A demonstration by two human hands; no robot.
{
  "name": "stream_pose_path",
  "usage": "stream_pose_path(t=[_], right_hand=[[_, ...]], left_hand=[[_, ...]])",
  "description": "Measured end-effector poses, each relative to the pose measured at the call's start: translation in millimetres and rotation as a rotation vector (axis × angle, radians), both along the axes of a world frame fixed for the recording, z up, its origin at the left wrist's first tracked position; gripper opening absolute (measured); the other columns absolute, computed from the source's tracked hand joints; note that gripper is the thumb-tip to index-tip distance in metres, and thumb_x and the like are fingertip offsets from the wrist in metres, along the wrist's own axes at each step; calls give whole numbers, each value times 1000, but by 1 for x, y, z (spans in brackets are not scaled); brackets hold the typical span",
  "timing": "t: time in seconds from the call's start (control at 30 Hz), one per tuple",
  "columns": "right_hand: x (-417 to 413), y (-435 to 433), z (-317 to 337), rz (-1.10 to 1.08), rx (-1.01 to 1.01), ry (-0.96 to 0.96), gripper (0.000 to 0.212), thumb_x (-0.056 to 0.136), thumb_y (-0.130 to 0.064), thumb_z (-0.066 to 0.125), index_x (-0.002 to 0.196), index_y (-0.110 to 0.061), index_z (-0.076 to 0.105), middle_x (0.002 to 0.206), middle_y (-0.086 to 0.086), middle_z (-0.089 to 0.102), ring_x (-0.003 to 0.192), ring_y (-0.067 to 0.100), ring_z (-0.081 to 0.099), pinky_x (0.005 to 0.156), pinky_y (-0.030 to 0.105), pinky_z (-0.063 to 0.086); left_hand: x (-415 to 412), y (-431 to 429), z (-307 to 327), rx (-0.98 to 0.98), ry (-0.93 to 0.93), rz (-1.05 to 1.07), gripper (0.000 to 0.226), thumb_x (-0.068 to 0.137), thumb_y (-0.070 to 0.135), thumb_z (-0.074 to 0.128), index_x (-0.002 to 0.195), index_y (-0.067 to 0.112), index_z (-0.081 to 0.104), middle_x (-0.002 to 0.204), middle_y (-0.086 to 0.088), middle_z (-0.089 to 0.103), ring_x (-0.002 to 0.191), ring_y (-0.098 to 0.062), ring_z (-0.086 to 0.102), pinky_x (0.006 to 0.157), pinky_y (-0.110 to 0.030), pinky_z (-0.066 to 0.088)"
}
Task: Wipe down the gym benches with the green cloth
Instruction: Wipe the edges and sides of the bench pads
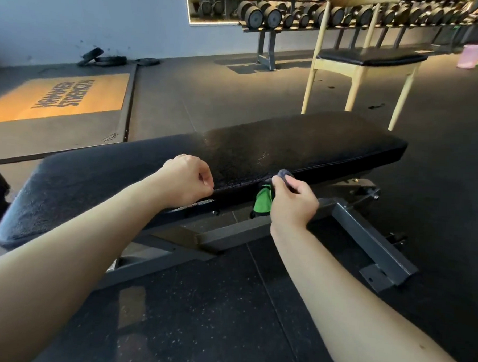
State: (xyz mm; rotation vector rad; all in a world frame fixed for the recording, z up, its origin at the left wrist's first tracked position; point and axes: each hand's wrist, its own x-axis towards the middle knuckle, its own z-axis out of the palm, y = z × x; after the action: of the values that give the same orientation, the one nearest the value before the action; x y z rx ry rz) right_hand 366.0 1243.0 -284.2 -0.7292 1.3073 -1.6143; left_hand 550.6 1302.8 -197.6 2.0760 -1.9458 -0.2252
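the right hand (293,203) pinches the green cloth (263,201) in curled fingers (292,183) at the near edge of the bench (303,145), cloth hanging below; the left hand (186,179) rests on that edge, fisted, holding nothing

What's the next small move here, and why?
Probably bring the green cloth up onto the top of the bench pad and sweep it across. The right hand pinches it at the pad's near edge, most of it hanging below, off the surface; the pad's top shows a wet-looking sheen. The left hand rests curled on the near edge.
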Motion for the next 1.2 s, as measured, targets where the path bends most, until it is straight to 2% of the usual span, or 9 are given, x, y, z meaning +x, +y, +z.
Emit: stream_pose_path(t=[0.07,0.27,0.33,0.47,0.73,0.87,1.0,1.1,1.2], right_hand=[[6,10,5,16,-10,26,15,84,-16,82,85,-27,73,111,2,69,98,10,68,69,9,51],[58,65,-8,310,-41,171,12,84,-14,82,88,-21,72,107,-4,58,88,-4,56,72,-4,39],[48,55,-2,310,-47,188,15,83,-16,83,86,-25,72,107,-5,60,88,-3,58,73,-3,41],[5,6,10,49,-67,148,15,79,-14,83,88,-25,77,111,7,69,88,6,68,83,21,56],[64,61,4,346,-246,473,17,93,-14,72,109,-14,77,112,-7,46,95,4,55,82,5,42],[48,72,20,492,-210,300,20,91,-8,72,107,-18,78,115,-8,57,93,3,65,84,21,56],[25,82,22,755,-183,108,38,86,11,63,98,-22,77,99,-5,76,93,4,71,80,20,55],[21,85,13,900,-169,54,39,84,17,59,96,-18,71,93,-4,76,93,10,70,82,26,55],[15,84,3,1024,-149,-33,32,85,15,62,104,-11,63,108,8,71,100,18,68,91,37,55]], left_hand=[[4,3,0,6,8,10,11,85,26,65,78,28,73,91,9,67,88,-20,64,87,-38,55],[6,7,4,16,16,19,10,86,26,66,86,25,76,92,10,68,87,-14,64,85,-34,56],[9,8,5,29,32,25,9,87,25,68,87,25,76,92,11,67,86,-10,64,82,-31,54],[12,9,4,49,53,28,8,88,25,68,87,24,76,89,14,68,85,-9,64,80,-28,53],[13,20,7,30,23,-1,11,92,27,67,94,28,77,92,17,63,90,-7,62,87,-29,53],[19,39,19,66,0,-11,15,93,30,67,103,25,77,98,14,65,89,-3,61,81,-23,52],[12,70,22,103,134,4,20,90,35,72,109,29,73,98,16,68,88,1,63,73,-15,46],[-1,89,12,144,297,7,29,87,32,74,115,32,70,99,16,71,89,2,65,78,-17,50],[-6,100,-3,106,465,111,37,84,29,78,120,33,69,97,12,73,85,0,68,77,-17,54]])
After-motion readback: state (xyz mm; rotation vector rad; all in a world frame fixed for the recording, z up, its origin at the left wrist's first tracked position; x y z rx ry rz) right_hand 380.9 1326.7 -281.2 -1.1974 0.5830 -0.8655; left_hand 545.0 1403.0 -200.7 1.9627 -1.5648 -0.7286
